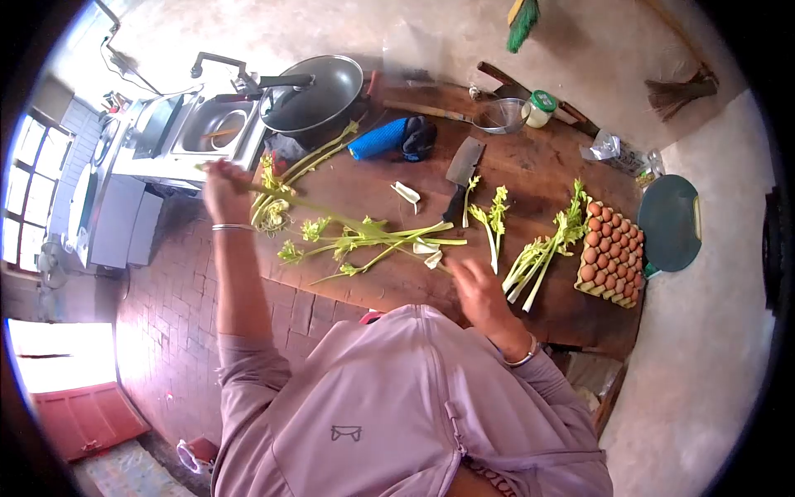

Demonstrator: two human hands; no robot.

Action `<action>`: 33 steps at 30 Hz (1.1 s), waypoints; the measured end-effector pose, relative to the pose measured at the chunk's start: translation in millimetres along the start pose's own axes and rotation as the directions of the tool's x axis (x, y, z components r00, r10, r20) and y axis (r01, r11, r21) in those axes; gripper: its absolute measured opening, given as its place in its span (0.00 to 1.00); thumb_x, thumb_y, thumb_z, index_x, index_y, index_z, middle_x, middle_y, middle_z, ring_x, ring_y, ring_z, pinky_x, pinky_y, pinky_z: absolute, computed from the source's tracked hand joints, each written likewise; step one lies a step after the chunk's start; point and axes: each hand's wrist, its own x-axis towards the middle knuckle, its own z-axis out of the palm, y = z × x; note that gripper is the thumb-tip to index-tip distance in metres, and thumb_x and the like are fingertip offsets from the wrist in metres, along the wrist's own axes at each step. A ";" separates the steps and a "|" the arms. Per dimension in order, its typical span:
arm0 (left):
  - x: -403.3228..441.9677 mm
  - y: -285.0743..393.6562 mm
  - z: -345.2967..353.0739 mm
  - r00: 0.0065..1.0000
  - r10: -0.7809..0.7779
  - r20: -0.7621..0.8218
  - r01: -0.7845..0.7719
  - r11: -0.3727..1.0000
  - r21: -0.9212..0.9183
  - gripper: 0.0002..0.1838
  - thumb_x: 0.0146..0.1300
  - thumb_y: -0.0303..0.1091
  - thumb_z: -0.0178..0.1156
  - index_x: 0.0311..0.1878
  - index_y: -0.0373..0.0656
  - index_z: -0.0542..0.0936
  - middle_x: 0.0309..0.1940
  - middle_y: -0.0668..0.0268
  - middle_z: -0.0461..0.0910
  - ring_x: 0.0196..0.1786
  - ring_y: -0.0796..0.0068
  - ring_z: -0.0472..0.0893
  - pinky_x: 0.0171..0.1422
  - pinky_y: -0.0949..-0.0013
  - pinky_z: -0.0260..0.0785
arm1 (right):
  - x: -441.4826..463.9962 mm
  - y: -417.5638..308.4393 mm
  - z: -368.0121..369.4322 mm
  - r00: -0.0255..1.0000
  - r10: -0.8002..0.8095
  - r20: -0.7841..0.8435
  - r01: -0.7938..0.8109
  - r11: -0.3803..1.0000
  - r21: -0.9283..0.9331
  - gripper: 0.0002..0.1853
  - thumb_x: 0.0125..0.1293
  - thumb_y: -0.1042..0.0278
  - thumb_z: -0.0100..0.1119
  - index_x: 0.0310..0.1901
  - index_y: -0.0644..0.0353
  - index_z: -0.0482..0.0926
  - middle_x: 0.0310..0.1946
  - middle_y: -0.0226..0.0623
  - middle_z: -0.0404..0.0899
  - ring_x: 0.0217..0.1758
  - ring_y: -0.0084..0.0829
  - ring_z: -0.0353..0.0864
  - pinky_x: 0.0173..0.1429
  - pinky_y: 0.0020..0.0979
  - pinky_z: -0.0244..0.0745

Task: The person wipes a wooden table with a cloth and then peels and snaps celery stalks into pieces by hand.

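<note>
My left hand (226, 195) is raised at the table's left edge, somewhat blurred, its fingers closed round one end of a long celery stalk (319, 210). The stalk slants down across the table to my right hand (483, 296), whose fingers are closed at its other end. Beneath it lie several leafy celery stalks (364, 240) and pale cut pieces. To the right of these are a short leafy stalk (495, 219) and a bunch of celery (542, 253). A cleaver (465, 164) with a black handle rests beyond my right hand.
A tray of eggs (611, 253) stands at the table's right side. At the back are a wok (319, 95), a blue-sleeved object (379, 140), a strainer (501, 116) and a green-lidded jar (542, 108). A sink (211, 128) is at the far left.
</note>
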 end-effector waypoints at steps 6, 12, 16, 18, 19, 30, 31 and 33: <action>33.5 62.8 -34.3 0.911 0.373 -0.174 -0.283 0.875 0.393 0.09 0.62 0.34 0.43 0.31 0.40 0.69 0.16 0.74 0.62 0.15 0.84 0.58 0.15 0.78 0.48 | -65.8 63.9 -25.0 0.948 0.280 -0.153 -0.290 0.956 -0.047 0.16 0.56 0.80 0.49 0.48 0.66 0.70 0.36 0.46 0.71 0.38 0.43 0.72 0.40 0.36 0.69; 40.9 -21.9 -56.8 0.985 -0.126 0.121 0.001 0.698 0.716 0.09 0.61 0.39 0.49 0.35 0.44 0.74 0.15 0.75 0.63 0.16 0.84 0.64 0.18 0.77 0.57 | -88.7 76.7 -45.8 0.868 0.433 -0.245 -0.447 0.894 -0.005 0.17 0.57 0.80 0.47 0.50 0.63 0.70 0.39 0.45 0.70 0.42 0.43 0.71 0.46 0.36 0.67; -14.1 -147.3 -55.2 0.702 -0.444 0.556 -0.673 -0.158 0.723 0.11 0.57 0.32 0.48 0.42 0.43 0.73 0.31 0.60 0.73 0.35 0.64 0.73 0.36 0.66 0.65 | -62.2 46.6 -53.6 0.890 0.420 -0.177 -0.399 0.906 0.140 0.17 0.58 0.78 0.48 0.50 0.62 0.70 0.38 0.44 0.71 0.41 0.41 0.71 0.45 0.35 0.68; -76.9 -172.4 -6.2 0.629 -0.557 0.543 -0.722 -0.160 0.673 0.13 0.57 0.33 0.49 0.46 0.44 0.73 0.34 0.51 0.76 0.38 0.54 0.75 0.40 0.58 0.67 | -50.9 37.4 -52.1 0.908 0.376 -0.184 -0.352 0.924 0.150 0.17 0.58 0.78 0.48 0.50 0.62 0.70 0.38 0.44 0.71 0.40 0.40 0.72 0.45 0.35 0.67; -97.9 -186.3 6.2 0.622 -0.537 0.570 -0.700 -0.055 0.712 0.14 0.56 0.36 0.50 0.46 0.44 0.73 0.33 0.49 0.75 0.38 0.51 0.75 0.41 0.54 0.66 | -46.0 33.5 -51.4 0.920 0.346 -0.186 -0.318 0.934 0.166 0.17 0.58 0.77 0.49 0.50 0.63 0.70 0.38 0.44 0.72 0.40 0.39 0.72 0.44 0.34 0.68; -165.0 -182.2 107.9 0.359 -0.537 0.763 -0.364 0.672 0.644 0.22 0.59 0.24 0.49 0.58 0.34 0.62 0.58 0.61 0.64 0.62 0.71 0.62 0.63 0.68 0.57 | -16.0 18.3 -51.0 0.943 0.279 -0.180 -0.219 0.930 0.297 0.18 0.57 0.81 0.47 0.51 0.63 0.69 0.36 0.40 0.69 0.33 0.34 0.71 0.36 0.28 0.68; -176.4 -168.6 113.3 0.204 -0.514 0.833 -0.407 0.729 0.550 0.23 0.58 0.25 0.51 0.58 0.35 0.62 0.56 0.58 0.66 0.58 0.68 0.67 0.59 0.68 0.61 | -13.7 20.2 -49.0 0.956 0.231 -0.184 -0.187 0.956 0.225 0.18 0.56 0.81 0.48 0.50 0.64 0.69 0.36 0.42 0.69 0.35 0.37 0.70 0.38 0.29 0.68; -198.6 -142.2 125.6 0.067 -0.511 0.857 -0.580 0.679 0.451 0.25 0.56 0.27 0.53 0.59 0.38 0.63 0.49 0.53 0.71 0.49 0.62 0.74 0.51 0.68 0.67 | -3.6 16.3 -52.9 0.969 0.188 -0.163 -0.154 0.967 0.201 0.18 0.53 0.83 0.48 0.48 0.67 0.68 0.37 0.45 0.68 0.39 0.44 0.70 0.43 0.34 0.67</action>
